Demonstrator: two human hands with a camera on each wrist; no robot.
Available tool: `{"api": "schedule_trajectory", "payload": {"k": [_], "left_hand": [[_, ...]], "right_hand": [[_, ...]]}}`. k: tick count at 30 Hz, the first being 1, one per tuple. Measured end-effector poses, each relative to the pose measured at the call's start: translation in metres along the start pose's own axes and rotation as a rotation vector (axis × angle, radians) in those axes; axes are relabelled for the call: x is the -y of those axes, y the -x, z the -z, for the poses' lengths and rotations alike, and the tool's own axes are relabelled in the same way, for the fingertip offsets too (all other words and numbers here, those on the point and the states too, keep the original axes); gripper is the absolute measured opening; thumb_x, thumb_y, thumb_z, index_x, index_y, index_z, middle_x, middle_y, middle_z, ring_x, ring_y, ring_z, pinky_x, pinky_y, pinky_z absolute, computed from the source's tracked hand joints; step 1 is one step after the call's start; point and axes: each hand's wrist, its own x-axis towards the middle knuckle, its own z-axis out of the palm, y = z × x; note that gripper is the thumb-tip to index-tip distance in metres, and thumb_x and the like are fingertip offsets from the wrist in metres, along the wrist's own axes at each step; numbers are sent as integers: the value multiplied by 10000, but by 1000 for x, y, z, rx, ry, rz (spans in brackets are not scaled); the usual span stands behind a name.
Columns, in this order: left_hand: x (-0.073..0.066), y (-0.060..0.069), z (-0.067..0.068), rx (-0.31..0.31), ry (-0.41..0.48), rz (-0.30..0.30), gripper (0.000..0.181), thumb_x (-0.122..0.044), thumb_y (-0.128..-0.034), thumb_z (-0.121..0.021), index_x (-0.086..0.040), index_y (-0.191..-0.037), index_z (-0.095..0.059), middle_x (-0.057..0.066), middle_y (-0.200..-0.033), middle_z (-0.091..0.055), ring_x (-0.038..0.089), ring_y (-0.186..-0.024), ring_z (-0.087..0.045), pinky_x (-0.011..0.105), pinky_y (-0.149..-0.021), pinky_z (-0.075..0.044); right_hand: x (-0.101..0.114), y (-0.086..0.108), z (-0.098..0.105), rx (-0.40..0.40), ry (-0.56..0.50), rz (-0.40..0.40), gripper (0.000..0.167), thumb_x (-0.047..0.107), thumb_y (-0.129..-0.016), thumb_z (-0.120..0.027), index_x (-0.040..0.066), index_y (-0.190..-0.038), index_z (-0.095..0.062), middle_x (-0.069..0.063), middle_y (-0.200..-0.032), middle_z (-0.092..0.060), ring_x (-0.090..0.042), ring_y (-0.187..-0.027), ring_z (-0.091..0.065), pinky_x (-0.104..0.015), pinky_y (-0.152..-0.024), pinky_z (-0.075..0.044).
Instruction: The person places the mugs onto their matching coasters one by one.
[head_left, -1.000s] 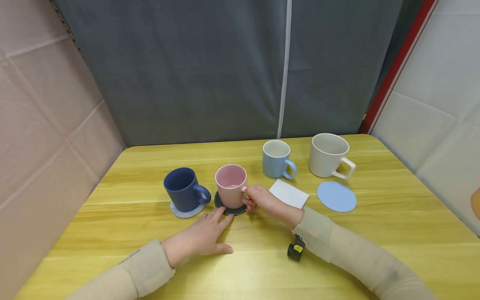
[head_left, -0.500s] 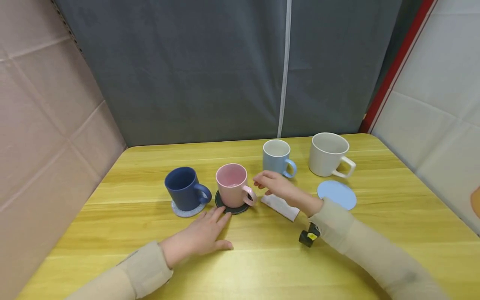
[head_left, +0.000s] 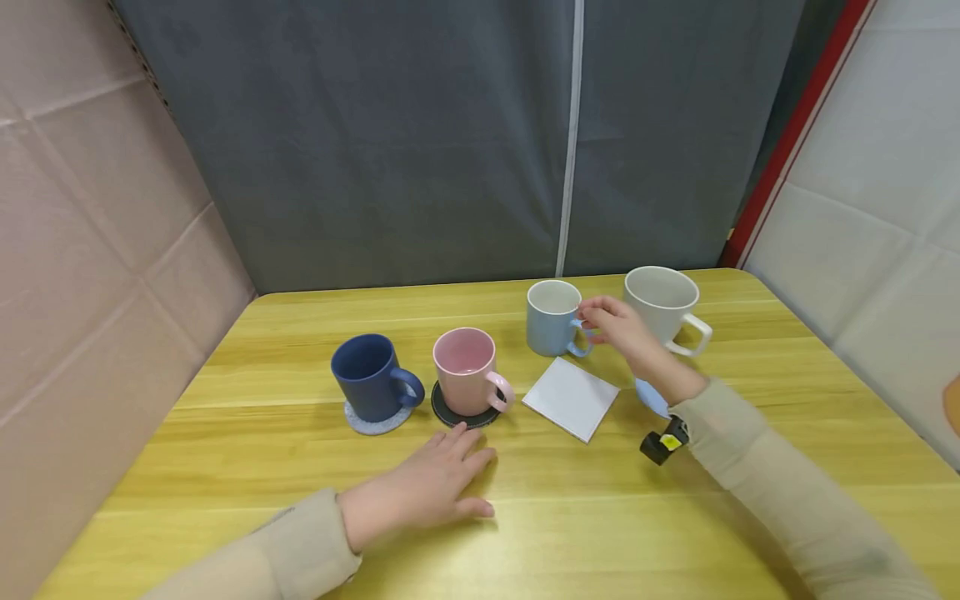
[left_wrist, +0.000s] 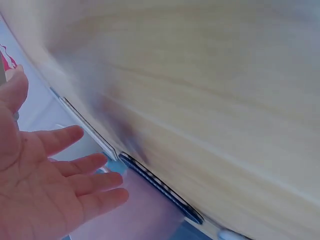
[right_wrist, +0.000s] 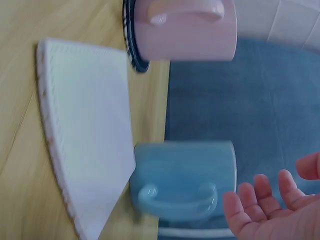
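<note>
A light blue mug point(head_left: 550, 323) stands behind a white square coaster point(head_left: 572, 398). My right hand point(head_left: 626, 337) is beside its handle, fingers loosely bent and holding nothing; in the right wrist view the fingers point(right_wrist: 263, 200) are near the mug point(right_wrist: 185, 170), with a gap between. The pink mug point(head_left: 461, 379) stands on a black round coaster point(head_left: 442, 410). In front of that coaster, my left hand point(head_left: 420, 487) is spread with nothing in it. The left wrist view shows its extended fingers point(left_wrist: 90, 170) near the pink mug point(left_wrist: 135, 210).
A dark blue mug point(head_left: 367, 383) stands on a grey round coaster point(head_left: 375, 425) at the left. At the back right is a larger white mug point(head_left: 652, 304), partly behind the right hand. A light blue round coaster point(head_left: 651, 398) lies mostly under the right forearm. A grey curtain point(head_left: 375, 167) hangs behind the table.
My right hand has let go of the pink mug's handle and moved right and back to the light blue mug. My left hand has shifted slightly right and forward, off the black coaster's edge.
</note>
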Motion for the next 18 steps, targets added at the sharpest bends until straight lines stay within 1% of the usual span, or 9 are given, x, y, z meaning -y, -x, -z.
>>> {"api": "schedule_trajectory", "payload": {"k": [3,5,8,11,15,18], "left_hand": [[-4,-6,-2,-13,-4,-38,659,-550,-876,-468,-111,-1363,-402,179,-1444,-306,399,-1326,-269,516,-1055,-266],[-7,-9,-4,-19,-8,-65,666,-548,-880,-460,-109,-1375,-384,177,-1449,-296,398,-1329,-265,525,-1051,-267],[-10,-15,-7,-26,-29,-101,688,-558,-882,-446,-109,-1395,-357,174,-1458,-281,390,-1332,-261,528,-1047,-271],[-15,-23,-9,-43,-58,-127,712,-573,-879,-435,-113,-1412,-332,174,-1459,-280,382,-1332,-266,517,-1049,-274],[-21,-37,-10,-64,-99,-126,729,-591,-877,-419,-124,-1425,-302,165,-1456,-287,366,-1334,-270,490,-1064,-267],[-25,-46,-9,-68,-124,-113,741,-599,-874,-421,-126,-1429,-289,159,-1453,-285,356,-1325,-287,476,-1068,-266]], "right_hand": [[-5,-2,7,-47,-11,-6,350,161,-966,-375,-105,-1189,-416,-5,-1019,-509,-145,-970,-469,-329,-858,-418],[-9,-3,10,-78,-20,-7,335,158,-965,-375,-97,-1178,-419,35,-990,-496,-152,-979,-463,-313,-852,-413],[-15,-6,14,-114,-32,-14,331,154,-961,-381,-95,-1177,-413,29,-977,-484,-149,-966,-457,-296,-853,-418],[-21,-8,17,-122,-23,-21,336,147,-953,-387,-95,-1186,-405,18,-972,-471,-112,-928,-460,-251,-828,-433],[-27,-11,18,-108,-22,0,358,124,-933,-411,-119,-1195,-395,22,-955,-464,-59,-873,-474,-191,-789,-442],[-31,-12,16,-99,-28,16,370,110,-926,-425,-140,-1196,-394,9,-952,-474,-37,-837,-484,-206,-799,-450]]}}
